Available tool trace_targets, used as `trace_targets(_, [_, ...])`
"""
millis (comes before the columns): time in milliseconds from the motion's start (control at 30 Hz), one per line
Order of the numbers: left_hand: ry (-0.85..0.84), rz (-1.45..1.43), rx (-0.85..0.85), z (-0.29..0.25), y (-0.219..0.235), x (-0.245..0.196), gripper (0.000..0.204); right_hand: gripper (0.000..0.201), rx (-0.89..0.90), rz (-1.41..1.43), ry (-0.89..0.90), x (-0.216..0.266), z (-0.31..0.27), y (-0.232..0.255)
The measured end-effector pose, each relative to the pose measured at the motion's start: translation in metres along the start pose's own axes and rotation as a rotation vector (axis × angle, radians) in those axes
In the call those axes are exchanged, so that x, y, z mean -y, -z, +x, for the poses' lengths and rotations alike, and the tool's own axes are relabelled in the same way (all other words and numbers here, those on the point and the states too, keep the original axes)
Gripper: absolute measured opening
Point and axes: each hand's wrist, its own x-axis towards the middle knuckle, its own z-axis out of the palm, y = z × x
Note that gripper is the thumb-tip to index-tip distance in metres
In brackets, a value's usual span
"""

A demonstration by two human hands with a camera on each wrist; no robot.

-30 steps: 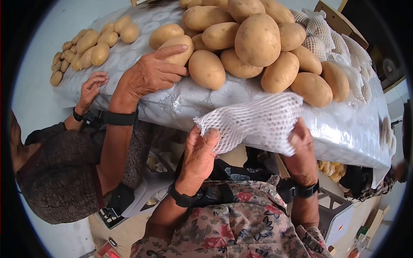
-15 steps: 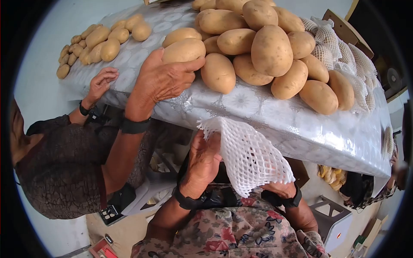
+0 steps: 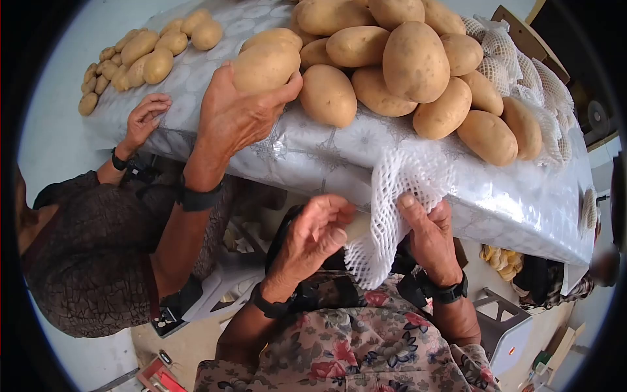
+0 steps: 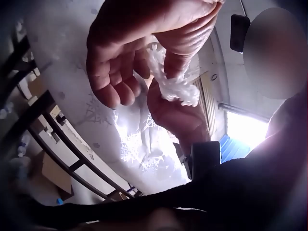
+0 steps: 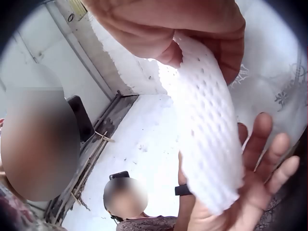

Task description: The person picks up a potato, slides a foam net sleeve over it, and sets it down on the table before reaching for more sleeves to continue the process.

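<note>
A white foam net sleeve (image 3: 413, 176) hangs folded over the near edge of the table. My right hand (image 3: 432, 238) pinches it between thumb and fingers, thumb on top. In the right wrist view the sleeve (image 5: 207, 115) curves down from that grip like a flattened tube. My left hand (image 3: 313, 230) is just left of the sleeve, fingers loosely bent and parted from the thumb. Its spread fingers (image 5: 276, 147) show behind the sleeve's lower end. Beyond my hands, the nearest potato (image 3: 328, 96) lies at the front of a large pile.
Another person's hand (image 3: 238, 121) at my left grips a large potato (image 3: 266, 67). Smaller potatoes (image 3: 140, 55) lie at the table's far left. Potatoes in net sleeves (image 3: 522, 72) are heaped at the right, by a cardboard box (image 3: 532, 42). A patterned plastic cloth (image 3: 313, 157) covers the table.
Both hands held the sleeve, then it hung from my left hand across my right. Now my right hand grips it and my left has let go. The other person's hand has closed round a potato.
</note>
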Motion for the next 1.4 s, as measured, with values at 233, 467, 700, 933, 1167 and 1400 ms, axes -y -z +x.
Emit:
trace_targets(233, [0.043, -0.130, 0.027, 0.012, -0.012, -0.003, 0.050, 0.040, 0.128, -0.050, -0.034, -0.003, -0.004, -0.015])
trace_targets(467, [0.249, -0.337, 0.195, 0.004, 0.002, -0.005, 0.055, 0.063, 0.259, 0.019, -0.237, -0.011, 0.001, -0.008])
trace_targets(700, [0.078, -0.064, 0.119, 0.006, -0.005, -0.006, 0.036, 0.058, 0.263, 0.000, -0.083, -0.013, 0.006, -0.023])
trace_targets(933, [-0.079, 0.225, -0.115, 0.010, 0.007, -0.007, 0.033, 0.046, 0.329, -0.158, 0.050, -0.008, 0.005, -0.015])
trace_targets(1167, [-0.070, 0.072, -0.208, 0.007, 0.021, -0.010, 0.026, 0.018, 0.124, 0.179, -0.078, -0.018, 0.004, -0.012])
trace_targets(1400, [-0.026, -0.010, -0.178, 0.009, 0.009, -0.008, 0.031, 0.038, 0.292, 0.196, -0.186, -0.018, 0.000, -0.025])
